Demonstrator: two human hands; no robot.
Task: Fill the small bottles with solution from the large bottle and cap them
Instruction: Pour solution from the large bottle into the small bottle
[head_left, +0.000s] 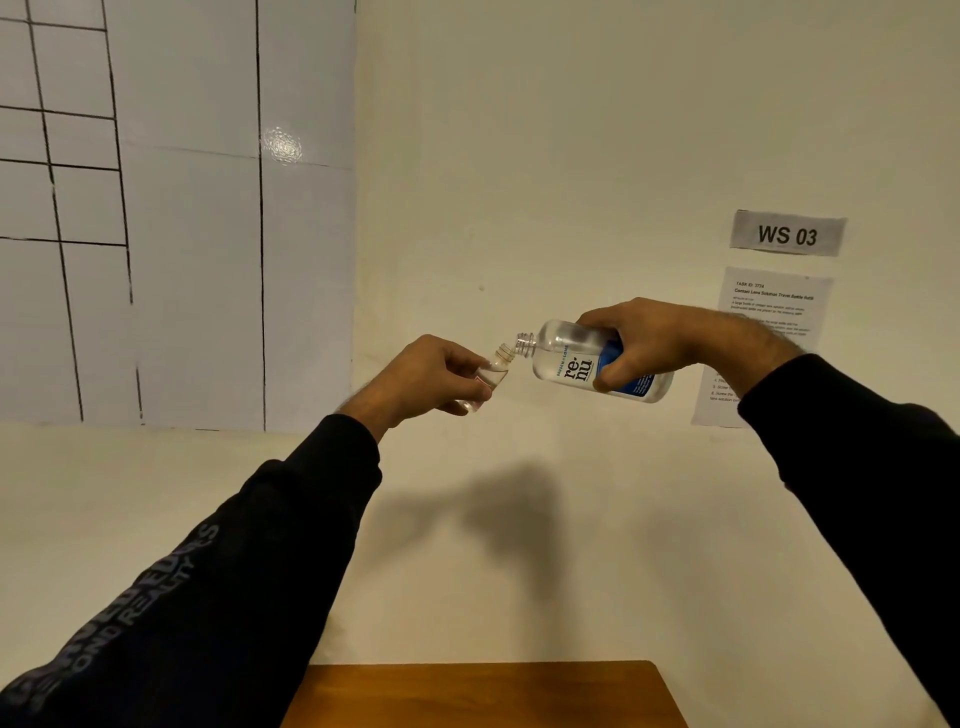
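The right hand (649, 343) grips the large clear blue-labelled plastic bottle (597, 364), tipped, uncapped, its mouth at the neck of the small clear bottle (491, 371) pinched in the left hand (421, 379) beside it. Filling seems underway; capping remains.

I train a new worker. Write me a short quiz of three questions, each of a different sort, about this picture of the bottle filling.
1. True or false: the large bottle has its cap on.
2. Which hand grips the small bottle? A) the left hand B) the right hand C) neither
3. Fill the gap: the sign on the wall reads "WS ___".

Key
1. False: its threaded neck is bare and it is tipped toward the small bottle's open mouth.
2. A: the left hand holds it tilted, and the right hand holds the large bottle.
3. 03
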